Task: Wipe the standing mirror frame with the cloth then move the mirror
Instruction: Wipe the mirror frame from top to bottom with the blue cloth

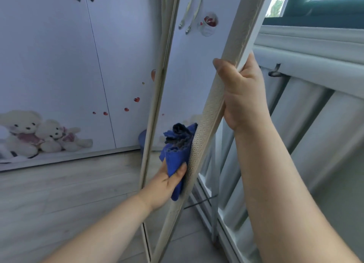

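A tall standing mirror with a cream, embossed frame (206, 117) leans through the middle of the view, its glass reflecting the wardrobe. My left hand (165, 184) grips a bunched blue cloth (177, 150) and presses it against the inner side of the frame's right rail, low down. My right hand (242, 93) is wrapped around that same rail higher up, thumb in front and fingers behind. The mirror's foot is out of sight below.
A white wardrobe (69, 65) with teddy-bear and heart prints stands at the left and behind. A white slatted crib or bed rail (307, 109) sits close on the right under a window. Pale wood floor (59, 193) spreads at lower left. A dark cable (199, 202) lies near the mirror's base.
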Motion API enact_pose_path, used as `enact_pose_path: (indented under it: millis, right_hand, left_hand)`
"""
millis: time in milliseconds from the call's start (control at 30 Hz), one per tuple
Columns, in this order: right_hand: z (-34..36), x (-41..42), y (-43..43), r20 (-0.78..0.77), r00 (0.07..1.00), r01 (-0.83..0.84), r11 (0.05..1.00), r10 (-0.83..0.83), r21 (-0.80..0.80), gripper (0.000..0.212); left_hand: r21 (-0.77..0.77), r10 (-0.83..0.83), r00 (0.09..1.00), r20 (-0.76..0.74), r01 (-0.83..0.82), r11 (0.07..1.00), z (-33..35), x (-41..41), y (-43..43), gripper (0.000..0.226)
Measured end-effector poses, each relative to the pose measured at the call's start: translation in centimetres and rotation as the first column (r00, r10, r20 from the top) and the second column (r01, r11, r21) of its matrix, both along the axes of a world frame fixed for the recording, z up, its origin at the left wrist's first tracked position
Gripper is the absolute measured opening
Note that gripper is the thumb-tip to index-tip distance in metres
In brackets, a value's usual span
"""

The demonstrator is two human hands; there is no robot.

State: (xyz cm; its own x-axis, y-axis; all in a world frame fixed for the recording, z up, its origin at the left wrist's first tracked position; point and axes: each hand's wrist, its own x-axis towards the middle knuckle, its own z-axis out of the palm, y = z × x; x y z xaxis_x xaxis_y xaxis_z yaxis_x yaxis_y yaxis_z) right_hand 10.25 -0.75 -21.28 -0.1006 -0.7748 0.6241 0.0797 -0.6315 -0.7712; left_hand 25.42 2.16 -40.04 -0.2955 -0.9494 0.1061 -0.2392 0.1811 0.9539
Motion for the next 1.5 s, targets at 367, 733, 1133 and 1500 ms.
enact_pose_path:
  millis: [367,733,1133,1500]
  right_hand:
    - [0.0,0.5,-0.2,0.069,0.997,0.034,0.999,-0.036,0.021,0.012]
    - [-2.0,0.5,1.0,-0.047,0.996,0.072,0.995,-0.075,-0.072,0.030]
    - [-11.3,1.6,1.8,-0.132,0.959,0.255,0.967,-0.251,0.019,0.069]
    - [-14.2,1.4,2.6,0.144,0.934,0.342,0.935,-0.327,-0.094,0.032]
  left_hand:
    - [-0.319,-0.084,0.977,-0.197,0.018,0.948,10.8,-2.9,-1.5,0.054]
    - [-0.414,-0.081,0.991,-0.107,0.030,0.910,-3.6,-0.9,-1.3,0.069]
    - [-0.523,0.010,0.998,0.066,0.026,0.852,-9.7,0.5,-0.1,0.073]
    - [-0.595,-0.048,0.975,-0.217,-0.093,0.798,-2.8,-3.1,-3.0,0.070]
